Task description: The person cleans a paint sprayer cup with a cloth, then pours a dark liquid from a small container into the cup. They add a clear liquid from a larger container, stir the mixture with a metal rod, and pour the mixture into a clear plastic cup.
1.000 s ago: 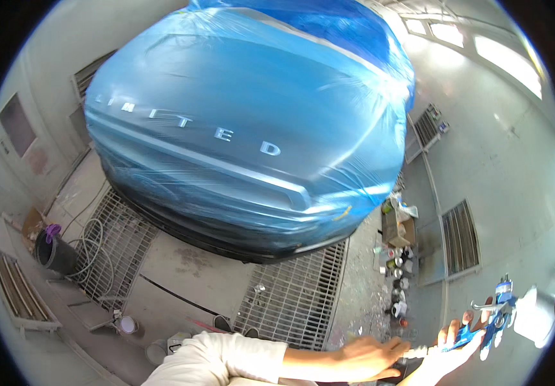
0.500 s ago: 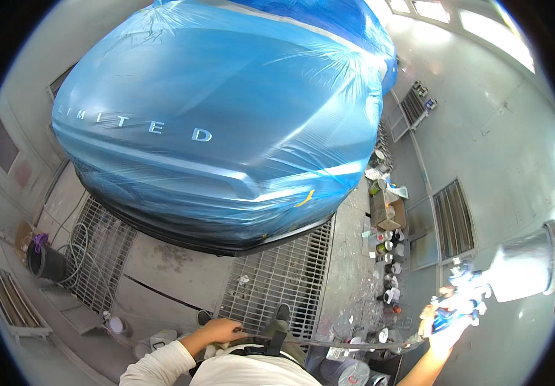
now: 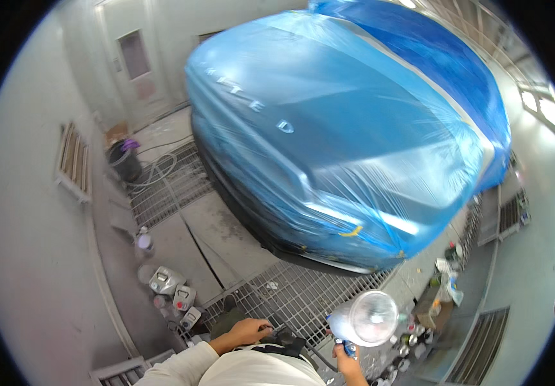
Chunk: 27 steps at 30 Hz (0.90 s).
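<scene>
In my right hand (image 3: pixel 349 367) is a spray gun (image 3: pixel 348 348) with a large translucent cup (image 3: pixel 373 318) on top; my fingers wrap its blue grip. A dark air hose (image 3: pixel 321 359) runs between the gun and my waist. Near my belly, my left hand (image 3: pixel 250 331) has curled fingers at the hose's other visible end and seems to grip it, though the fingertips are partly hidden. Ahead stands a car (image 3: pixel 348 116) covered in blue plastic film, its hood bearing raised silver letters. A yellow tape strip (image 3: pixel 351 231) sticks to the film near the front.
Metal floor grating (image 3: pixel 252 289) lies between me and the bumper. Metal cans (image 3: pixel 167 280) stand on the left, with a black bucket (image 3: pixel 124 162) and coiled hose (image 3: pixel 156 172) farther off. Paint cans and a cardboard box (image 3: pixel 433 309) line the right wall.
My view has turned left, so the car now sits farther right. The spray gun has come in from the far right, closer to my body. My left hand stays near my waist.
</scene>
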Available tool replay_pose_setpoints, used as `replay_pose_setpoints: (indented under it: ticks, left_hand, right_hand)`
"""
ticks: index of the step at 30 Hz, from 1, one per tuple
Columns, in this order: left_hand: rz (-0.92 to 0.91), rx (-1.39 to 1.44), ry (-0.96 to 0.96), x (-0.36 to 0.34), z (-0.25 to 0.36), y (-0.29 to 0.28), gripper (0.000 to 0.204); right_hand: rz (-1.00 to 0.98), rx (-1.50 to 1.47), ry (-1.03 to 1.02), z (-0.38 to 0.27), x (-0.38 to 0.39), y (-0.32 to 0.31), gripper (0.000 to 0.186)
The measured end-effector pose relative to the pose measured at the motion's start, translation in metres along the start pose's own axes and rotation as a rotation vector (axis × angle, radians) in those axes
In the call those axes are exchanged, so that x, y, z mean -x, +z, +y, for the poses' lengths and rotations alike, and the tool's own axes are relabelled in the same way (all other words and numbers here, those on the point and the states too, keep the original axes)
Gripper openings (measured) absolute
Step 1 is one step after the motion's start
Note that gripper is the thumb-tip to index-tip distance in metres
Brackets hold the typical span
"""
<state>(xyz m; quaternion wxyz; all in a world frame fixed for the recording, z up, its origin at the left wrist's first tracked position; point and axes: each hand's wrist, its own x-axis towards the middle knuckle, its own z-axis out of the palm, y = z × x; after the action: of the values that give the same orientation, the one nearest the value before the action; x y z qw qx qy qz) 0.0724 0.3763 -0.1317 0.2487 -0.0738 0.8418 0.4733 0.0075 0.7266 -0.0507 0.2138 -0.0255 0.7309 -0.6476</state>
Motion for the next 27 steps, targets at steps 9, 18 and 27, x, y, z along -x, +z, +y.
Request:
replay_pose_setpoints:
  ticks: [9,18,27]
  left_hand:
    - [0.448,0.128,-0.141,0.025,-0.064,-0.016,0.035]
    - [0.590,0.221,-0.589,0.082,-0.215,0.011,0.038]
    - [0.519,0.340,-0.903,0.114,-0.299,0.048,0.039]
  right_hand:
    - [0.084,0.382,-0.138,0.033,-0.024,0.045,0.046]
    - [0.036,0.278,-0.143,0.027,-0.048,0.096,0.046]
    - [-0.044,0.402,-0.073,-0.017,-0.080,0.182,0.045]
